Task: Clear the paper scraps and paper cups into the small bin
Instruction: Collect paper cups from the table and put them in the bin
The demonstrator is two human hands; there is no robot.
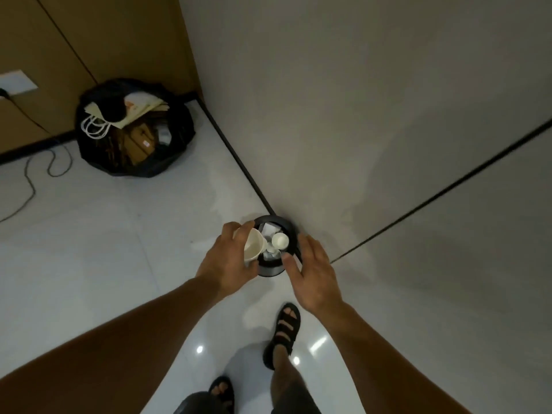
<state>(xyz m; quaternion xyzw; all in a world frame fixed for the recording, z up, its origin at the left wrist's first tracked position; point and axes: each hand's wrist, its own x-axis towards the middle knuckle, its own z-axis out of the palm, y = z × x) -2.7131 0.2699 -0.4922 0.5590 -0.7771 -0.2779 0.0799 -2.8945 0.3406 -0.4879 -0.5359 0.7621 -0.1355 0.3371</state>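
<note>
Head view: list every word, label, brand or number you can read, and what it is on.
None can be read.
Paper bag in the black sack: orange print, too blurred to read.
Cardboard box below it: small sticker, too small to read.
Paper cup in the left hand: no print shows.

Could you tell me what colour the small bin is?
The small bin is black; head view.

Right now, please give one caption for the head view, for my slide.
Left hand holds a paper cup over the small bin on the floor; the right hand is open at its rim.
</note>
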